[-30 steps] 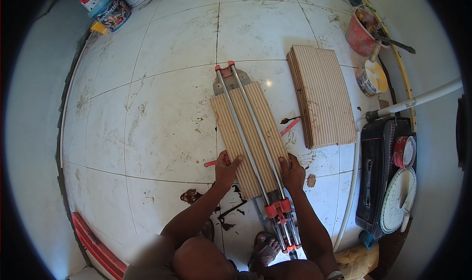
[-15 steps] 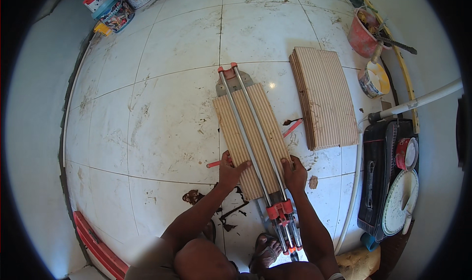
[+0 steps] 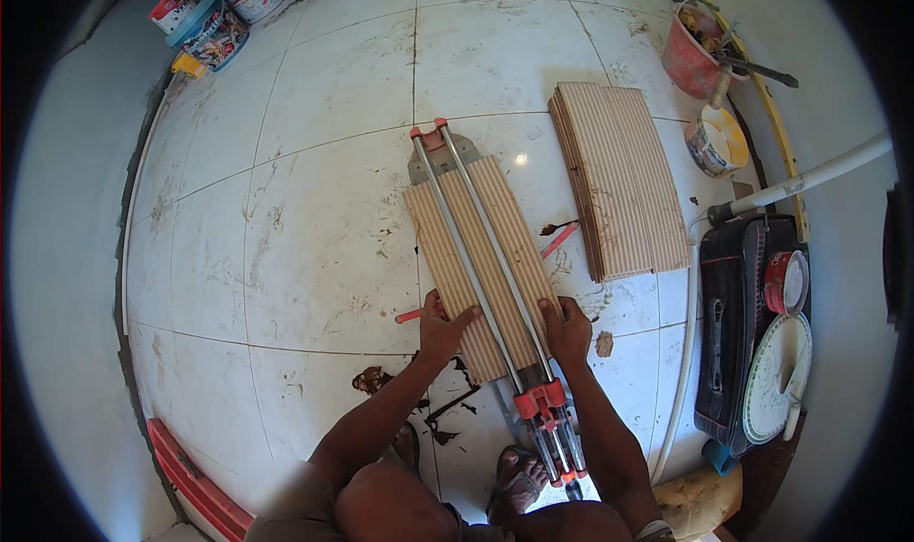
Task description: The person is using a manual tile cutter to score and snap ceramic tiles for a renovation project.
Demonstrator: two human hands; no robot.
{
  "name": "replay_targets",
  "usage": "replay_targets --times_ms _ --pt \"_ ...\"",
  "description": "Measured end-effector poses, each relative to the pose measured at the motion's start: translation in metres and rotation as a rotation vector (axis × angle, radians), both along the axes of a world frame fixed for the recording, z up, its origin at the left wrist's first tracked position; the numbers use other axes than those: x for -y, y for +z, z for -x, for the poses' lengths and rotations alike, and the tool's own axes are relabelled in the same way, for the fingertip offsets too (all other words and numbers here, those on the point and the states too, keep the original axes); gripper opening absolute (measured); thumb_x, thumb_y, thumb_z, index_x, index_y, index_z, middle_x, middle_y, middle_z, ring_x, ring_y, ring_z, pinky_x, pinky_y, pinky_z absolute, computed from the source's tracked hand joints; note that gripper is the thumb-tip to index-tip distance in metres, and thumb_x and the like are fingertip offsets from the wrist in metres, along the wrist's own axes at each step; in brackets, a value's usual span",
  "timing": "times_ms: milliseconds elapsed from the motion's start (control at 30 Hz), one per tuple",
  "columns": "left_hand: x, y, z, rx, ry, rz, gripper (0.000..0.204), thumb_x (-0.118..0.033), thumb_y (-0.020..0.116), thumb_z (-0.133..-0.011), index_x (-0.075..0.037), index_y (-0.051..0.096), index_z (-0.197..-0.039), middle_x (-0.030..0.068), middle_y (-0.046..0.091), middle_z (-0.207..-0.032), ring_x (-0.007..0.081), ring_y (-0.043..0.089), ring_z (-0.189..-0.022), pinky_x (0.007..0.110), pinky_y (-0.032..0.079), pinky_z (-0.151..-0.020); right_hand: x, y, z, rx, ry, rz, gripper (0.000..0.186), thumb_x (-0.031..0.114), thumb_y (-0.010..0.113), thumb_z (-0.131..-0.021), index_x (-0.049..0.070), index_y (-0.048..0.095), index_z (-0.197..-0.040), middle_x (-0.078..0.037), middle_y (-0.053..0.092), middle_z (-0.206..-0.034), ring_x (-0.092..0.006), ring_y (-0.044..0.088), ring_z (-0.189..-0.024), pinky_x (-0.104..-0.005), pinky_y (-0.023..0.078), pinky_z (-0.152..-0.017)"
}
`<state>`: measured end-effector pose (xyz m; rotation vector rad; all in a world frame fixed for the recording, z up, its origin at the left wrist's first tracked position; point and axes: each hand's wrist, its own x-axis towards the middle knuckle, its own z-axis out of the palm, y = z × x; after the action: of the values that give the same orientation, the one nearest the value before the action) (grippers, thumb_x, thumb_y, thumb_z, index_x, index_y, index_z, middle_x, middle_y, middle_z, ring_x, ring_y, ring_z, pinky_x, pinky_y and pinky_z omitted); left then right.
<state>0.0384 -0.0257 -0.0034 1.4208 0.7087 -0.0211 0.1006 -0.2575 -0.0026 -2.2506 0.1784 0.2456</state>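
Observation:
A striped beige-brown tile (image 3: 459, 242) lies tilted lengthwise on a manual tile cutter (image 3: 444, 195), beneath its two chrome rails. My left hand (image 3: 443, 331) grips the tile's left edge near its lower end, thumb on top and fingers around the side. At the opposite edge my right hand (image 3: 568, 331) holds the tile the same way, thumb over the rim. The cutter's red carriage (image 3: 540, 401) sits at the near end of the rails, just past the tile, its handle close to my foot. Red support arms (image 3: 560, 240) stick out from both sides of the cutter.
A stack of similar striped tiles (image 3: 624, 185) stands to the right. Along the right wall are a red bucket (image 3: 692, 58) of tools, a yellow-lined tub (image 3: 718, 142), a white pipe (image 3: 819, 175) and a black bag (image 3: 728, 332). Dark scraps (image 3: 373, 380) litter the floor near my feet.
The whole view has shifted slightly, with the scene now a little further left. Both hands keep their hold on the tile; the tile and the carriage show no clear movement along the cutter.

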Motion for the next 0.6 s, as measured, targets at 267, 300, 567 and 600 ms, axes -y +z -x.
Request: replay_targets --times_ms 267,300,567,600 --pt "0.003 -0.009 0.001 0.098 0.057 0.074 0.068 -0.013 0.086 -0.080 0.003 0.041 -0.129 0.0156 0.065 -0.112 0.0209 0.069 -0.098 0.032 0.058 -0.087 0.000 0.001 0.000 0.002 0.001 0.036 0.049 0.054 0.067 -0.091 0.006 0.073 -0.100 -0.022 0.071 -0.079 -0.0400 0.071 -0.074 -0.0481 0.054 -0.069" --pt "0.003 -0.008 0.001 0.113 0.080 0.130 0.068 -0.013 0.086 -0.081 0.003 0.041 -0.129 0.0156 0.065 -0.112 0.0209 0.069 -0.098 0.032 0.058 -0.087 -0.001 0.001 0.000 0.001 0.002 0.040 0.049 0.054 0.067 -0.091 0.006 0.073 -0.099 -0.022 0.071 -0.079 -0.0401 0.071 -0.075 -0.0481 0.054 -0.069" --pt "0.007 0.004 0.002 0.077 0.018 -0.011 0.073 -0.012 0.083 -0.083 0.002 0.035 -0.136 0.0175 0.065 -0.113 0.0225 0.069 -0.100 0.034 0.058 -0.088 -0.001 0.002 -0.002 0.005 0.001 0.015 0.050 0.055 0.067 -0.090 0.006 0.073 -0.099 -0.023 0.071 -0.079 -0.0419 0.070 -0.076 -0.0492 0.054 -0.070" --pt "0.007 0.004 0.002 0.053 0.024 -0.003 0.079 -0.012 0.083 -0.083 0.001 0.031 -0.141 0.0181 0.065 -0.113 0.0230 0.069 -0.100 0.034 0.058 -0.088 -0.001 0.002 -0.002 0.007 -0.006 0.015 0.051 0.055 0.067 -0.090 0.006 0.073 -0.099 -0.023 0.071 -0.079 -0.0423 0.070 -0.076 -0.0496 0.053 -0.070"
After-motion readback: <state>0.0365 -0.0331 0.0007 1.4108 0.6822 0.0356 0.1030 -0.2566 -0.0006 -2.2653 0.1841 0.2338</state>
